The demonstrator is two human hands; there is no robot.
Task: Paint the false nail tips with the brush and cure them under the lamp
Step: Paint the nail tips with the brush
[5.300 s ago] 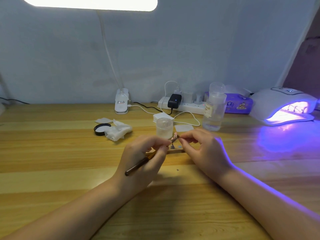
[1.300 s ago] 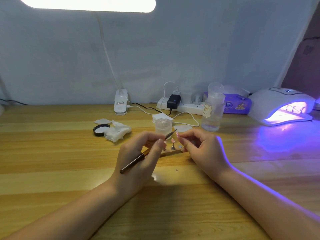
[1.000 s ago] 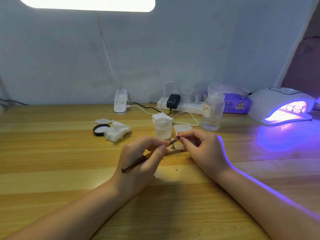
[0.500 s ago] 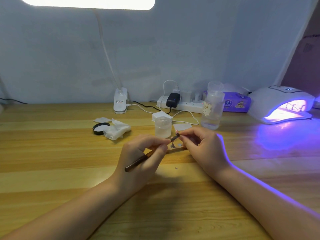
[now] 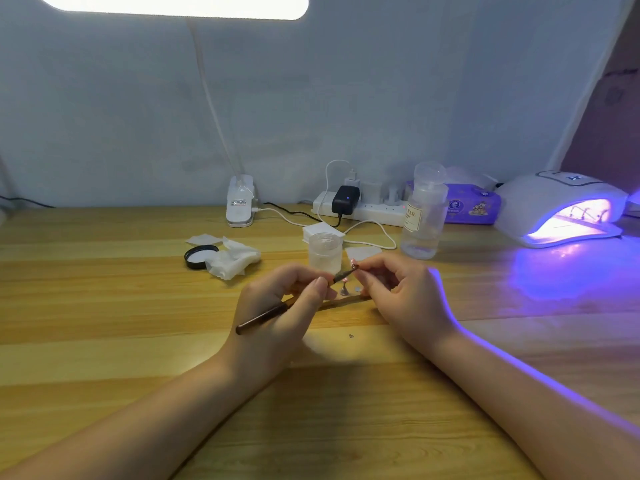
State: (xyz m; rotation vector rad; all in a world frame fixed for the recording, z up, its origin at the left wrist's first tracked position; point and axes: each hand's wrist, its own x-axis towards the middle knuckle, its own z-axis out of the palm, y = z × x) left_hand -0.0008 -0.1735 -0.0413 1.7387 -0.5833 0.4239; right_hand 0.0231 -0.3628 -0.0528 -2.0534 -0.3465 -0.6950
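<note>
Where the wooden bench (image 5: pixel 104 306) runs out to the left, a black round lid (image 5: pixel 197 255) lies touching crumpled white wipes (image 5: pixel 232 259). Nearer the middle, the left hand (image 5: pixel 277 313) grips a dark brush (image 5: pixel 263 317) pen-fashion, its tip reaching a small pinkish nail tip (image 5: pixel 353 262) pinched by the right hand (image 5: pixel 401 296). Both hands hover just above a little stand (image 5: pixel 346 292) carrying another tip. Behind them stands a frosted cup (image 5: pixel 325 252), then a clear pump bottle (image 5: pixel 423 216). Far right, the white curing lamp (image 5: pixel 561 206) glows violet across the bench.
</note>
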